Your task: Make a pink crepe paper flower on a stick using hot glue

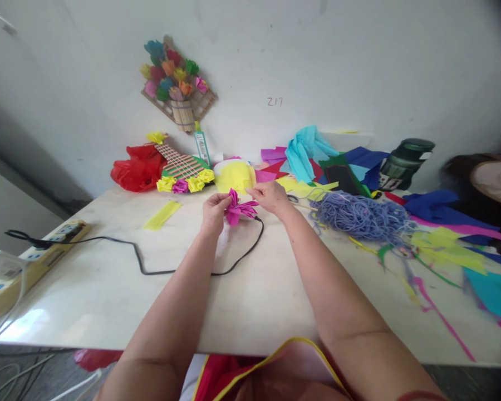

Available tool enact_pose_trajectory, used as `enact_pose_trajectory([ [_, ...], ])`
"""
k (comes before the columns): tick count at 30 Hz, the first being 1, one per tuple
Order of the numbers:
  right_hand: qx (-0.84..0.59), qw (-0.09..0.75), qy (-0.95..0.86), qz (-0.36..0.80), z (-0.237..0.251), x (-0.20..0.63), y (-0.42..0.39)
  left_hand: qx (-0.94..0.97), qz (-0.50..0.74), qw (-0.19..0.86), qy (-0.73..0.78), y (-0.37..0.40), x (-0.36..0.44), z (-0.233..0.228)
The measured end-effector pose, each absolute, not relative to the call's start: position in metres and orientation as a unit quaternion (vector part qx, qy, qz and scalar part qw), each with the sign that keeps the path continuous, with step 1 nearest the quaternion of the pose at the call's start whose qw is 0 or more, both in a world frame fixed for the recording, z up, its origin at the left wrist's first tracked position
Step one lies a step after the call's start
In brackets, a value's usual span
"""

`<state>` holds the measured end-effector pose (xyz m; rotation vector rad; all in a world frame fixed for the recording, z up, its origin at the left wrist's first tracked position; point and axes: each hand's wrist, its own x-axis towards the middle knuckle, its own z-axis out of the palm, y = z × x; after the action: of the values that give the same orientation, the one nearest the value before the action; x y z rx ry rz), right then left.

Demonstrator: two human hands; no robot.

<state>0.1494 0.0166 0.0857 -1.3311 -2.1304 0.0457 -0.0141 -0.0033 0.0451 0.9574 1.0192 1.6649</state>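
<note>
My left hand point(216, 211) is closed on a magenta paper flower point(240, 209), holding it above the table by its left side. Just right of the flower, my right hand point(270, 196) is closed, thumb and fingertips pinched together; whatever they hold is too small to make out. Below the flower a black cable point(256, 243) ends at something mostly hidden. Behind my hands lies yellow crepe paper point(235, 176). To its left leans a stick-covered craft piece point(181, 161) with yellow and magenta paper flowers along its lower edge.
A yellow paper strip point(162, 215) and a power strip point(52, 250) lie on the left. To the right are tangled blue-purple yarn point(361, 216), coloured paper scraps and a dark green jar point(404, 163). A paper-flower basket point(182, 114) hangs on the wall.
</note>
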Motion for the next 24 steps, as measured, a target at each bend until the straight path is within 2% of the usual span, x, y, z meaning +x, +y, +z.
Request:
enact_pose_trajectory([
  [4, -0.514, 0.299, -0.803, 0.045, 0.083, 0.149, 0.021, 0.386, 0.679, 0.465, 0.416, -0.004, -0.013, 0.046],
  [11, -0.475, 0.332, -0.794, 0.185, 0.080, 0.154, 0.026, 0.382, 0.678, 0.467, 0.421, -0.003, -0.015, 0.045],
  [14, -0.446, 0.341, -0.800, 0.210, 0.078, 0.155, 0.028, 0.383, 0.678, 0.468, 0.418, -0.003, -0.015, 0.045],
  [19, -0.413, 0.372, -0.804, 0.212, 0.072, 0.152, 0.031, 0.386, 0.683, 0.470, 0.405, -0.003, -0.015, 0.044],
  [24, -0.414, 0.383, -0.813, 0.146, 0.071, 0.152, 0.030, 0.386, 0.681, 0.470, 0.408, -0.003, -0.015, 0.044],
])
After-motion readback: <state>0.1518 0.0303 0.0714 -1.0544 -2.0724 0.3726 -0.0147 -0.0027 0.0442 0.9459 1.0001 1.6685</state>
